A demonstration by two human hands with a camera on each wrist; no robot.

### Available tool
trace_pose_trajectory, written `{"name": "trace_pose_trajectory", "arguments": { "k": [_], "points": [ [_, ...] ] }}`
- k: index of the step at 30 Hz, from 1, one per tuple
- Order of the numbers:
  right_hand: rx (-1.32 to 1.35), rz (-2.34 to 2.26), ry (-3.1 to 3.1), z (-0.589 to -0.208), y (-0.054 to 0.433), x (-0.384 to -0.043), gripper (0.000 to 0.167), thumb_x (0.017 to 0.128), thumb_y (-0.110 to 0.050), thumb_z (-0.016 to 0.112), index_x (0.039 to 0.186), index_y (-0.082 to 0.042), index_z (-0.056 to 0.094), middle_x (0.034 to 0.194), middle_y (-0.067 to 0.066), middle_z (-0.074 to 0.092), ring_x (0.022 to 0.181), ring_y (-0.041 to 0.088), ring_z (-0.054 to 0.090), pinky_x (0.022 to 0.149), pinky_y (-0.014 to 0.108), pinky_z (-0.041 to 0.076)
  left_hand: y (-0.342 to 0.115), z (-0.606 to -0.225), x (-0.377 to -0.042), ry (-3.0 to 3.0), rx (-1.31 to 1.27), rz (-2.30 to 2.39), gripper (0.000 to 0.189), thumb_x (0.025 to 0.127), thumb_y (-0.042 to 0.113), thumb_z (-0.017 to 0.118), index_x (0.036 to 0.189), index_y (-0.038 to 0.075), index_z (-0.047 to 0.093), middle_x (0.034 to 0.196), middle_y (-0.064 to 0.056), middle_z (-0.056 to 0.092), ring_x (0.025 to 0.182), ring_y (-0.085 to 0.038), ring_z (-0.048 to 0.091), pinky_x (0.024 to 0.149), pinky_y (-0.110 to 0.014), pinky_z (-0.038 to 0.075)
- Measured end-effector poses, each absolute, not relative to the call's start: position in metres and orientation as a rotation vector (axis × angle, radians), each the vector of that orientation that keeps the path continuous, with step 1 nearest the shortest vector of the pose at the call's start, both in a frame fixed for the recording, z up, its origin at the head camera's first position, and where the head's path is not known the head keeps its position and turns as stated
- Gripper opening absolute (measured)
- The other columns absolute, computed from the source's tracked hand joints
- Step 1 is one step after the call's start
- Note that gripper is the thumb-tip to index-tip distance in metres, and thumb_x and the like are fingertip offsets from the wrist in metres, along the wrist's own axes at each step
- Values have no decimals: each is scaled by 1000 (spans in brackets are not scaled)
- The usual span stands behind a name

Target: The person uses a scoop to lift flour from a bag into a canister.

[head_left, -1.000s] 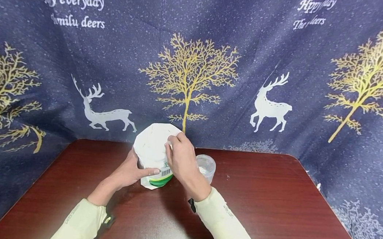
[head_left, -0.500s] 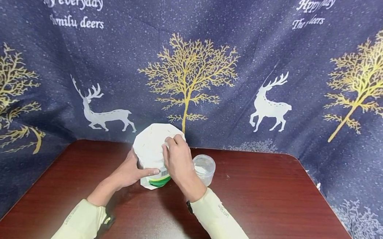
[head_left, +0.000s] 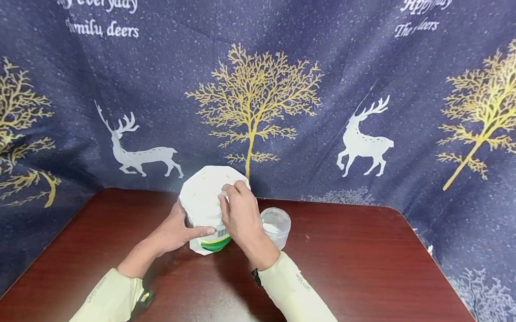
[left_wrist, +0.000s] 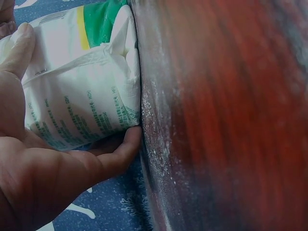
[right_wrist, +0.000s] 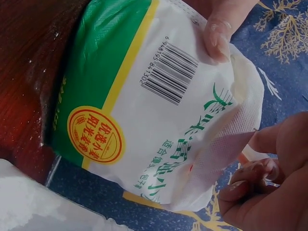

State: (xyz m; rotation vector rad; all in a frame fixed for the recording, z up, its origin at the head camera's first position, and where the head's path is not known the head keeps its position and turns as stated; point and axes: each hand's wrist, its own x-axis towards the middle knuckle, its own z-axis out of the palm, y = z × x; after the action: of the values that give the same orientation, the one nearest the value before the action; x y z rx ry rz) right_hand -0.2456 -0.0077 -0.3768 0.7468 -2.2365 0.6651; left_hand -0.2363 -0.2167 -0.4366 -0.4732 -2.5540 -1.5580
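A white flour bag [head_left: 202, 197] with a green and yellow band, a barcode and a red round seal stands tilted on the table. My left hand [head_left: 177, 230] grips its side, thumb across the front; in the left wrist view, one finger reaches toward the base. At the bag's top, my right hand [head_left: 239, 211] has curled fingers. In the right wrist view, the right hand [right_wrist: 269, 178] is against the bag's top edge and pinches a thin whitish thing [right_wrist: 273, 182], mostly hidden, kind unclear. The bag's inside is not plain to see.
A clear round jar [head_left: 282, 226] with white powder inside stands right of the bag, partly behind the right wrist. White specks lie on the dark red wooden table [head_left: 345, 265]. A blue cloth [head_left: 312, 149] with deer and trees hangs behind the table.
Between one second and half a second ago, my right hand shifted slightly left along the bag's top, and more of the jar came into view. Since then it has barely moved. The left hand stays put.
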Motion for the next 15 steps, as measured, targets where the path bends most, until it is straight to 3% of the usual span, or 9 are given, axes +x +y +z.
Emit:
{"name": "trace_pose_trajectory", "arguments": {
  "k": [8,15],
  "points": [
    [736,728,-2270,-373,-4,-246,15,102,-13,70,109,-1,75,95,11,63,85,26,67,82,39,59,-216,-436,-236,-2540,-490,-1608,117,82,27,94,165,17,12,155,-15,36,143,-30,40,121,-58,27],
    [728,788,-2284,-367,2,-246,15,103,-12,69,110,0,75,96,11,64,80,23,62,76,38,57,-217,-434,-236,-2541,-499,-1614,113,82,26,95,163,19,16,150,-12,41,141,-29,42,120,-59,28]
  ]
}}
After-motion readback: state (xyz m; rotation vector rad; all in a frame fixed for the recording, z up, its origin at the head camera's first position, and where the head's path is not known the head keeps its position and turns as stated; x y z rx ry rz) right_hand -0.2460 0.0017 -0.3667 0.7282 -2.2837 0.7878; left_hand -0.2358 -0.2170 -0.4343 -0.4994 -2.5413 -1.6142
